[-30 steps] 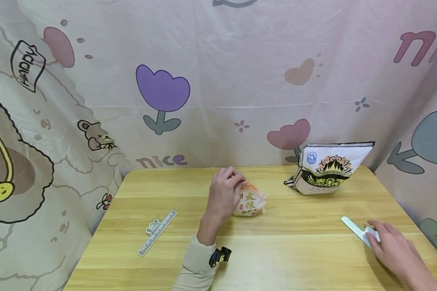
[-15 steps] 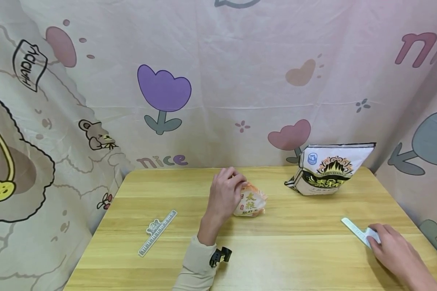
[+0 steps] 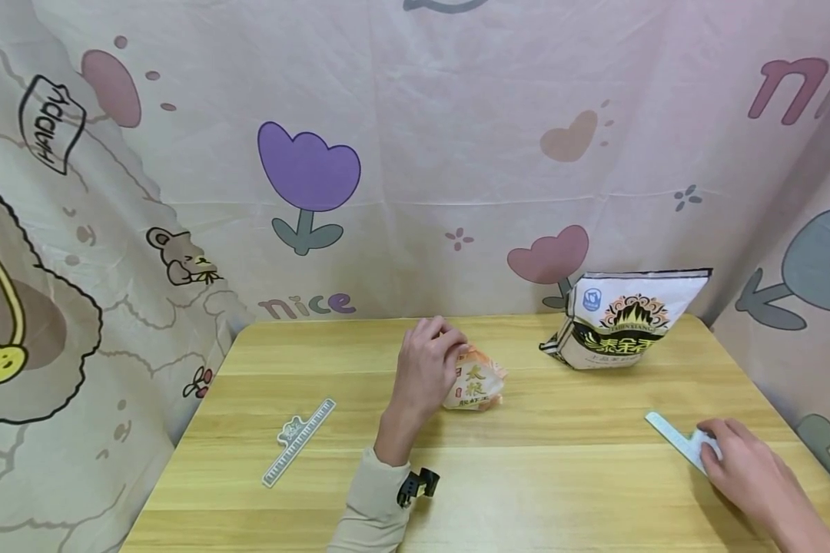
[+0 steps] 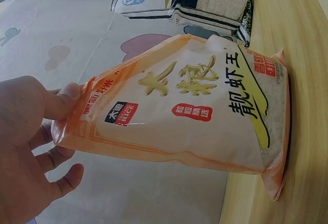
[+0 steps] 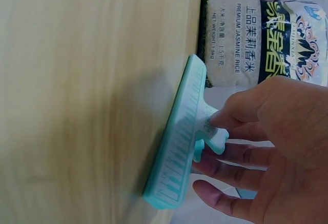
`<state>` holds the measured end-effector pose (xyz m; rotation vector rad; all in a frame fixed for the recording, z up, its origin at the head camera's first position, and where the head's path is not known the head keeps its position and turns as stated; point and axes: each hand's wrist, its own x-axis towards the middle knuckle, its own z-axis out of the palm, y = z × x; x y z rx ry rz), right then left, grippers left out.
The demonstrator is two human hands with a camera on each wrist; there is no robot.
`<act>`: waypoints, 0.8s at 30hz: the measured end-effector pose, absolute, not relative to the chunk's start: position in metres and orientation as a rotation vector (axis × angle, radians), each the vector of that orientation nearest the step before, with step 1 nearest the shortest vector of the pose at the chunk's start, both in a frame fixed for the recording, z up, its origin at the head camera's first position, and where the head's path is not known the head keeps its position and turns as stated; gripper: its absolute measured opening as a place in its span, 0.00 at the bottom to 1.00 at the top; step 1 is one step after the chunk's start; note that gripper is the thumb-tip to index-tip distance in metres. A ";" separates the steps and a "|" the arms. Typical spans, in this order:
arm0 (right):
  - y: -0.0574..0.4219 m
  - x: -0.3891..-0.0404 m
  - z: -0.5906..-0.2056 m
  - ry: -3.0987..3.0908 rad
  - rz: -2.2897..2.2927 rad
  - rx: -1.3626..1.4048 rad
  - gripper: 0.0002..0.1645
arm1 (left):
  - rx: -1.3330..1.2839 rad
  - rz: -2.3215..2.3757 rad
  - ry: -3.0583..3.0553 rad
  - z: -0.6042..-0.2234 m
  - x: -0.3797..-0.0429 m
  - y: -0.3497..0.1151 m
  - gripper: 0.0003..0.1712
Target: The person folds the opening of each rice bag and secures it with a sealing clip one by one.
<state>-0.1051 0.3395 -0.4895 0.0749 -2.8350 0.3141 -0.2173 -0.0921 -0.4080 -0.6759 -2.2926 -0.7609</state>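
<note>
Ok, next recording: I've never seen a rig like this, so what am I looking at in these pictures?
No machine here: a person works bare-handed. The wide picture is filmed from the head, the two close-ups from the wrists. The left hand pinches the top of an orange rice bag whose base rests on a wooden table. The right hand holds a mint-green clip by its handle. A white rice bag stands at the back right, and a greyish clip lies on the left.
</note>
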 end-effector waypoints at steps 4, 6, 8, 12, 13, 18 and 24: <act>0.339 -0.106 -0.487 -2.837 0.299 0.097 0.15 | -0.675 -0.764 -2.287 -0.408 -0.217 -0.092 0.04; 0.339 -0.106 -0.486 -2.832 0.303 0.108 0.16 | -0.679 -0.766 -2.280 -0.408 -0.217 -0.092 0.04; 0.338 -0.107 -0.484 -2.824 0.309 0.117 0.16 | -0.682 -0.767 -2.277 -0.408 -0.217 -0.092 0.04; 0.334 -0.108 -0.482 -2.813 0.318 0.128 0.17 | -0.685 -0.759 -2.277 -0.407 -0.217 -0.092 0.04; 0.333 -0.109 -0.482 -2.806 0.319 0.135 0.17 | -0.684 -0.758 -2.279 -0.408 -0.217 -0.092 0.04; 0.329 -0.111 -0.481 -2.764 0.320 0.173 0.18 | -0.677 -0.765 -2.282 -0.408 -0.217 -0.092 0.03; 0.326 -0.111 -0.479 -2.754 0.314 0.188 0.19 | -0.677 -0.772 -2.280 -0.409 -0.218 -0.092 0.03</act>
